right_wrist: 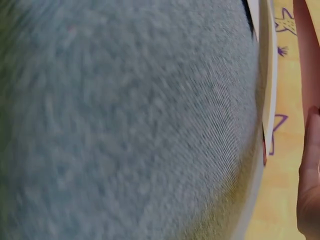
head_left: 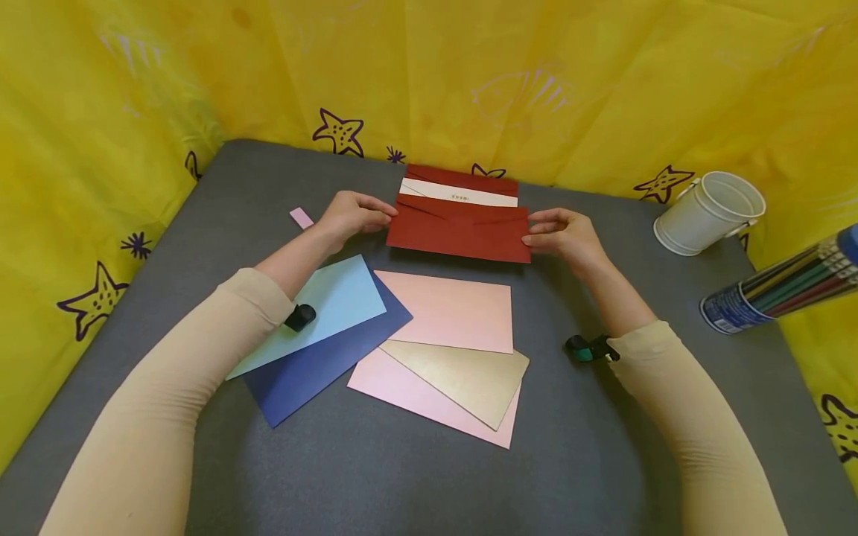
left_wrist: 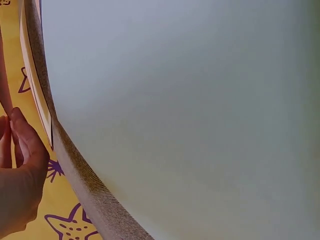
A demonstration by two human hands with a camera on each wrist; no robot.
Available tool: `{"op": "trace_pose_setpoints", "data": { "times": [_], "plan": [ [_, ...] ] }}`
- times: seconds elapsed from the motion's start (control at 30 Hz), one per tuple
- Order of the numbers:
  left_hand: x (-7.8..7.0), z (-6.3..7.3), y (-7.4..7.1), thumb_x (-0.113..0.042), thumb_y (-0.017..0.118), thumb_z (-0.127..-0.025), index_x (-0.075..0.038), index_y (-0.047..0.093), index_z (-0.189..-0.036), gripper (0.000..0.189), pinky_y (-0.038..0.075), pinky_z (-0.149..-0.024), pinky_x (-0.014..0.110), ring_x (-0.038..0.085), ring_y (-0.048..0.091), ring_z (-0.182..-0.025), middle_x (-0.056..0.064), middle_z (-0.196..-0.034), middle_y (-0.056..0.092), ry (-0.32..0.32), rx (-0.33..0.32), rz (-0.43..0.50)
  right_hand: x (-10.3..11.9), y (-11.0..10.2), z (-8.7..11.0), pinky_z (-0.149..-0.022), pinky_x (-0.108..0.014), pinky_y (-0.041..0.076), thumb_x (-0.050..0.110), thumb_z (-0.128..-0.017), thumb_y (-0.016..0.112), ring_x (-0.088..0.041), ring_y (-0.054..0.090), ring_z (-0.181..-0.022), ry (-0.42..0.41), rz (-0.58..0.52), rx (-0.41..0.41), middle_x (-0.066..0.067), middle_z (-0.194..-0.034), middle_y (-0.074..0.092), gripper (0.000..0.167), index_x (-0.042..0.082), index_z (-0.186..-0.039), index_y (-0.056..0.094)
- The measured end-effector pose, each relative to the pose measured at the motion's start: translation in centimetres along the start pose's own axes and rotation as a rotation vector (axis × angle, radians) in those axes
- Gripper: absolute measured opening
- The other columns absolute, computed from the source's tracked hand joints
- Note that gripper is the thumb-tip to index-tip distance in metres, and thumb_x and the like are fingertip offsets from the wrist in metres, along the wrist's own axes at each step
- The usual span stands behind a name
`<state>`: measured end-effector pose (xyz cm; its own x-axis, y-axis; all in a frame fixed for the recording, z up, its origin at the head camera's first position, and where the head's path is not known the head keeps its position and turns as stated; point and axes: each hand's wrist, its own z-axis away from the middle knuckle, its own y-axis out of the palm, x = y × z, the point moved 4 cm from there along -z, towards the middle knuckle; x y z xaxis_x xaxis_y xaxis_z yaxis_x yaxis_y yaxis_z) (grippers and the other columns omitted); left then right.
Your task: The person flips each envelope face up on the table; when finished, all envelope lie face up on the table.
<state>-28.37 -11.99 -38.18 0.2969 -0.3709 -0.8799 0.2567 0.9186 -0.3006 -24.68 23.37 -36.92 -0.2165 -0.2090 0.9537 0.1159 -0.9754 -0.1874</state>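
Note:
A red envelope (head_left: pixel 459 234) is held between the two hands, lifted a little with a shadow under its lower edge. The left hand (head_left: pixel 351 216) pinches its left edge between thumb and fingers. At the opposite edge, the right hand (head_left: pixel 563 232) grips it with the thumb below and fingers above. Behind it lie a white envelope (head_left: pixel 482 197) with small printing and another red envelope (head_left: pixel 469 176), both partly covered. In the left wrist view the left hand (left_wrist: pixel 25 165) shows at the left side; the right wrist view catches the right hand (right_wrist: pixel 310 185) at its edge.
Nearer the body lie light blue (head_left: pixel 345 290), dark blue (head_left: pixel 288 394), peach (head_left: pixel 449 309), gold (head_left: pixel 469 376) and pink (head_left: pixel 429 406) envelopes, overlapping. A pink strip (head_left: pixel 302 218) sits by the left wrist. At right are a white bucket (head_left: pixel 690 219) and a tilted pencil can (head_left: pixel 731 309).

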Motion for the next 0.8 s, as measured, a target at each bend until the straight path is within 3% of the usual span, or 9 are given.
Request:
{"op": "trace_pose_setpoints", "data": {
  "times": [0.23,0.4,0.53,0.63,0.8],
  "plan": [
    [0.1,-0.6,0.4,-0.007,0.067,-0.092,-0.001,0.067,-0.124,0.033,0.056,-0.093,0.027,0.002,0.066,-0.077,0.006,-0.104,0.071,-0.012,-0.032,-0.010,-0.3,0.5,-0.5,-0.066,-0.019,0.059,-0.004,-0.089,0.067,-0.002,0.071,-0.068,0.076,0.017,-0.008,0.008,-0.079,0.067,0.054,-0.011,-0.138,0.046],
    [-0.2,-0.7,0.7,-0.002,0.069,-0.089,0.002,0.067,-0.123,0.035,0.056,-0.094,0.031,-0.001,0.064,-0.068,0.005,-0.095,0.071,0.008,-0.045,-0.040,-0.6,0.6,-1.0,-0.065,-0.019,0.059,-0.006,-0.090,0.063,-0.002,0.070,-0.066,0.096,-0.004,-0.027,0.007,-0.076,0.067,0.051,-0.014,-0.137,0.046],
    [-0.4,-0.7,0.8,-0.003,0.071,-0.086,0.000,0.068,-0.122,0.036,0.055,-0.096,0.031,0.002,0.064,-0.075,0.007,-0.100,0.073,0.028,-0.060,-0.112,-0.8,0.7,-1.2,-0.064,-0.017,0.058,-0.009,-0.089,0.062,-0.002,0.069,-0.066,0.112,-0.003,-0.032,0.008,-0.073,0.067,0.052,-0.015,-0.138,0.046],
    [-0.5,-0.9,0.8,-0.004,0.069,-0.088,-0.001,0.067,-0.124,0.037,0.053,-0.101,0.033,0.009,0.066,-0.090,0.013,-0.114,0.073,0.027,-0.053,-0.140,-1.0,0.9,-1.4,-0.065,-0.016,0.058,-0.009,-0.089,0.062,-0.001,0.067,-0.066,0.118,0.030,-0.038,0.008,-0.077,0.065,0.051,-0.012,-0.138,0.048],
    [-0.5,-1.3,0.7,-0.005,0.062,-0.094,-0.001,0.063,-0.130,0.037,0.050,-0.107,0.036,0.021,0.062,-0.110,0.018,-0.135,0.061,0.001,-0.030,-0.155,-1.1,1.3,-1.7,-0.073,-0.015,0.058,-0.002,-0.093,0.061,0.001,0.066,-0.073,0.121,0.094,-0.019,-0.002,-0.101,0.063,0.050,-0.008,-0.140,0.048]
  ]
}}
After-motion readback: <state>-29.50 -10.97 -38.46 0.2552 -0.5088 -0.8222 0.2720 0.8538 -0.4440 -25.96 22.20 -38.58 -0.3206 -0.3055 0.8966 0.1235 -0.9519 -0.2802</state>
